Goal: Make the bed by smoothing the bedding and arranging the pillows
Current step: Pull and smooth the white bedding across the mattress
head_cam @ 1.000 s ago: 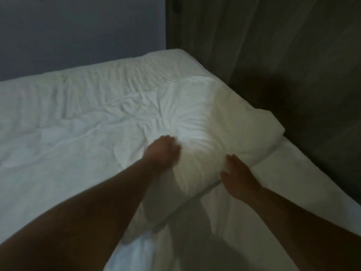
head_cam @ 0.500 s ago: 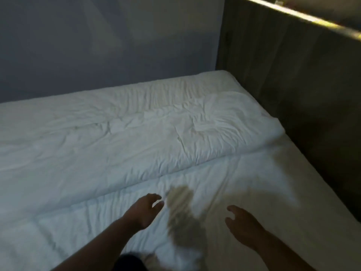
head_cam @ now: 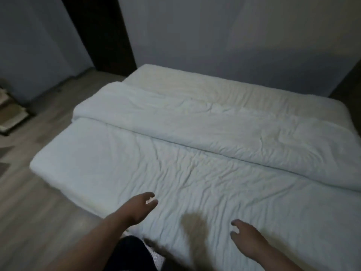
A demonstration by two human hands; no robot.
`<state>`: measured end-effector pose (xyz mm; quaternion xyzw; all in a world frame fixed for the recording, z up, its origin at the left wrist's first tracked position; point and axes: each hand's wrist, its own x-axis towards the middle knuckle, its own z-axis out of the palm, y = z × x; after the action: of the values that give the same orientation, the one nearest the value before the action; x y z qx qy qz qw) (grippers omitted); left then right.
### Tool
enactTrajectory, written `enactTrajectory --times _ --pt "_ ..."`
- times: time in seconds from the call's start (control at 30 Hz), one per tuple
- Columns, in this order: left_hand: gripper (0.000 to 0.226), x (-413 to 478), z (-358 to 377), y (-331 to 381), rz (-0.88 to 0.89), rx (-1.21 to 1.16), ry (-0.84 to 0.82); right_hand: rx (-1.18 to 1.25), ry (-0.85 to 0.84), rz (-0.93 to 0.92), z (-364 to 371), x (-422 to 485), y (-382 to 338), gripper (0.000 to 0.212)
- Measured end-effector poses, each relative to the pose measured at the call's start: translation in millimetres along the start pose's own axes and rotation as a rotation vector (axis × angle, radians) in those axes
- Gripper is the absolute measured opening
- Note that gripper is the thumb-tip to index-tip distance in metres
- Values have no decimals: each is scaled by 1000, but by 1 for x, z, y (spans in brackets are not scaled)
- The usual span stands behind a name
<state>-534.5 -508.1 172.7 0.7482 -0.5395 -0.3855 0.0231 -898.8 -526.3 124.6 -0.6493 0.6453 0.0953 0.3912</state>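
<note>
Bed (head_cam: 51, 174): low, standing on a wooden floor (head_cam: 35, 216), far side against a grey wall (head_cam: 214, 45). Sheet (head_cam: 195, 184): white, covering the mattress, heavily creased across the near half. Duvet (head_cam: 214, 133): white, lying in one long thick band across the far half of the bed, running from the left edge to the right edge, with its near border resting on the sheet; a strip of sheet shows beyond it along the wall. Left hand (head_cam: 140, 208): over the sheet close to the bed's near left side, grip loose, fingers lightly curled, holding nothing; contact with the sheet cannot be confirmed. Right hand (head_cam: 247, 236): over the sheet well apart from the left hand, grip likewise loose and holding nothing. A shadow (head_cam: 193, 227) falls on the sheet between the two hands. Dark door panel (head_cam: 101, 36): beyond the bed's far left corner. Low rack (head_cam: 11, 116): at the left edge of view; its contents are too dim to make out.
</note>
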Motion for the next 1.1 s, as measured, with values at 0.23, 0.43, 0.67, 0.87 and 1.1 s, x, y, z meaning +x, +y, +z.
enactTrajectory --times 0.23,0.43,0.67,0.87,1.1 --pt "49 -78 -13 -131 -145 -91 54 -138 -51 -130 39 -13 -95 43" --pt "46 -142 -10 -250 -228 -177 42 -240 -72 -210 99 -39 -186 41" --pt "45 -229 -15 -367 -362 -278 142 -390 -154 -377 182 -52 -297 41" --pt "42 -279 -20 -441 -505 -388 225 -500 -235 -489 242 -38 -405 40" --pt "46 -265 -51 -518 -597 -516 253 -612 -314 -576 302 9 -527 39"
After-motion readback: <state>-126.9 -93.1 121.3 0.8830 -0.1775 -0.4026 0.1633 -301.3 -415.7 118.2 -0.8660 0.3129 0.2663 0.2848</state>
